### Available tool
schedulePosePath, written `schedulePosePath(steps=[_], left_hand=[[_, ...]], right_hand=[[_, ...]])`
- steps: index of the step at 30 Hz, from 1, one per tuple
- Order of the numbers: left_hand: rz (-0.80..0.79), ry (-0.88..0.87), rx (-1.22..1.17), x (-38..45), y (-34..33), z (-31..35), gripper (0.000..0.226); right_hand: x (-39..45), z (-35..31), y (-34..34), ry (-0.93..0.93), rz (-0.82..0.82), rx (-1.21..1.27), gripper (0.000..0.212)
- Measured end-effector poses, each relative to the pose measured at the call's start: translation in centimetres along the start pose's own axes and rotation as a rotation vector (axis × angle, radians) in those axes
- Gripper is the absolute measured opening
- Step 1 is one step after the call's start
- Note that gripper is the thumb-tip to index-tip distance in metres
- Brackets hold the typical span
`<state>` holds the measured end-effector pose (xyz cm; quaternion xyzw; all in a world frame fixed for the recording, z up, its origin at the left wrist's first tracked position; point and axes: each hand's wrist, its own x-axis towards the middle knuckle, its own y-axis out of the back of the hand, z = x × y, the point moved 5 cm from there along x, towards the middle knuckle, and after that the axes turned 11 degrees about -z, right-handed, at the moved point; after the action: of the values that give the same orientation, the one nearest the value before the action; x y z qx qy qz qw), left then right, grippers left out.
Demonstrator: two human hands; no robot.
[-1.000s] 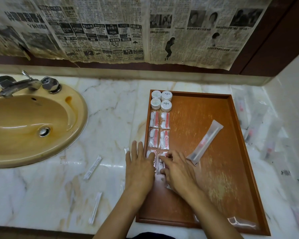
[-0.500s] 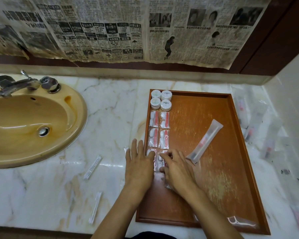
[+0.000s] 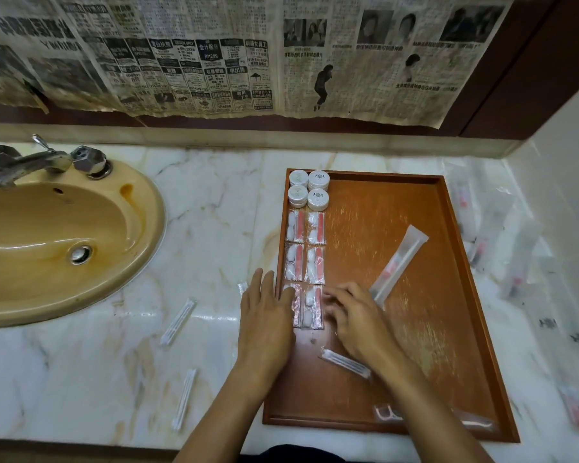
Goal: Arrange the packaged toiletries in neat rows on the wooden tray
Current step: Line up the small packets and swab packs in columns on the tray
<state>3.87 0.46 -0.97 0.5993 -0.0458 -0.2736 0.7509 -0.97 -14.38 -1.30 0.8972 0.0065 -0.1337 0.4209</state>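
A wooden tray (image 3: pixel 415 329) lies on the marble counter. Several round white soaps (image 3: pixel 308 192) fill its far left corner. Below them, cotton-and-pink-stick packets (image 3: pixel 306 248) lie in two columns. My left hand (image 3: pixel 264 322) lies flat across the tray's left rim, its fingers covering the nearest left packet. My right hand (image 3: pixel 355 322), fingers loosely bent, hovers just right of the nearest right packet (image 3: pixel 311 307). A toothbrush packet (image 3: pixel 398 262) lies slanted mid-tray. A swab packet (image 3: pixel 345 362) sits under my right wrist, and a floss packet (image 3: pixel 386 412) sits near the front rim.
A yellow sink (image 3: pixel 47 235) with a metal tap (image 3: pixel 30 162) is at the left. Two thin swab packets (image 3: pixel 178 320) (image 3: pixel 184 399) lie on the counter left of the tray. Several clear packets (image 3: pixel 515 262) are strewn along the right wall. Newspaper covers the back wall.
My right hand has slid right off the nearest right packet, uncovering it and the swab packet by my wrist. My left hand has stayed in place.
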Motion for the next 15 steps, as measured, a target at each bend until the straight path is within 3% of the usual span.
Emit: schedulePosePath(steps=[4,9,15], left_hand=[[0.063,-0.010,-0.152,-1.5,-1.3,-1.1,0.049],[0.104,-0.006,-0.131,-4.1,-3.3,-2.0,0.051],[0.150,-0.013,-0.150,-6.1,-4.0,-1.8,0.042]], right_hand=[[-2.1,1.6,0.9,-0.029,-0.046,-0.047,0.024],[-4.9,1.9,-0.9,-0.018,-0.220,-0.202,0.027],[-5.6,1.5,-2.3,-0.029,-0.204,-0.266,0.017]])
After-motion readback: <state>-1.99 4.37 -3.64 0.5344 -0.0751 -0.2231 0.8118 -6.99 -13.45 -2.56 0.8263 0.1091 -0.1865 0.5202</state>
